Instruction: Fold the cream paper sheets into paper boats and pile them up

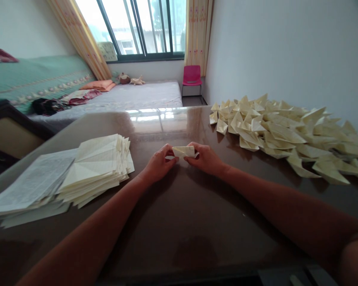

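Observation:
A small folded piece of cream paper [183, 151] is held up over the middle of the brown table. My left hand [161, 162] pinches its left end between thumb and fingers. At the right end, my right hand [206, 159] grips it the same way. To the left lies a thick stack of creased cream paper sheets [92, 159], partly over some white printed sheets [32, 180]. A large heap of folded cream paper pieces [274, 129] with pointed tips covers the right side of the table.
The glossy brown table [179, 226] reflects the window. Behind its far edge stand a bed [143, 95] and a pink chair [192, 75]. A dark-framed piece of furniture [12, 131] is close to the table's left side; a white wall [286, 51] runs along the right.

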Available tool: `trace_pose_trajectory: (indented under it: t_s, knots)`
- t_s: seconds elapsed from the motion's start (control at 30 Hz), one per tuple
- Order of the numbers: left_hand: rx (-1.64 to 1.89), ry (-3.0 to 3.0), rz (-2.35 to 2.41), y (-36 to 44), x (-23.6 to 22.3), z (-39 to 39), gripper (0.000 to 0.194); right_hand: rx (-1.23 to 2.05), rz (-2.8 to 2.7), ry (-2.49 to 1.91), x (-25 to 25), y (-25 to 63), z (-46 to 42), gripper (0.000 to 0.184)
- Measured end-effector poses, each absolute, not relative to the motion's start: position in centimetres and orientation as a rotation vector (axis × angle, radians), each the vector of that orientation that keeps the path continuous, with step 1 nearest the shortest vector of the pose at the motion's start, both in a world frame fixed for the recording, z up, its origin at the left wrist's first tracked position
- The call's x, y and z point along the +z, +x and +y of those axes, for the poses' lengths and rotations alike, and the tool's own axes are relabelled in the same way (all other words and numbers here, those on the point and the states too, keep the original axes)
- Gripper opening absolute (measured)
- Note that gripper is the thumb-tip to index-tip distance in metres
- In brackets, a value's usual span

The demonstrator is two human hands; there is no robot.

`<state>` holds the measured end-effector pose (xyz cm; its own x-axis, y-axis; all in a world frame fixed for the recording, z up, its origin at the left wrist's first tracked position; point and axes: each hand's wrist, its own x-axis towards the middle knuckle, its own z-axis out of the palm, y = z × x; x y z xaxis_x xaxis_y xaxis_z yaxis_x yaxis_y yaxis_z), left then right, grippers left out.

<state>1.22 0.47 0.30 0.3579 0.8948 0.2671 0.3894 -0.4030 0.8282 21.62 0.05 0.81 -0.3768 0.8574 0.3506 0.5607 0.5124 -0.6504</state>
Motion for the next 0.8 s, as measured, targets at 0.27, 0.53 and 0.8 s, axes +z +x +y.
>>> trace_pose_trajectory:
  t_s: [0.27, 0.53, 0.8]
  knots:
    - [0.709, 2.758, 1.184, 0.9, 1.5, -0.9, 0.015, -0.265, -2.680, -1.101, 2.5, 21.9, -1.4, 0.016]
    - [0.394, 2.774, 1.033, 0.3, 2.0, -0.8, 0.021, -0.016, -2.896, -0.905, 4.0, 23.5, -0.3, 0.023]
    - [0.431, 2.741, 0.980, 0.1, 1.6, -0.3, 0.023, 0.002, -2.913, -0.951, 4.3, 23.6, -0.4, 0.016]
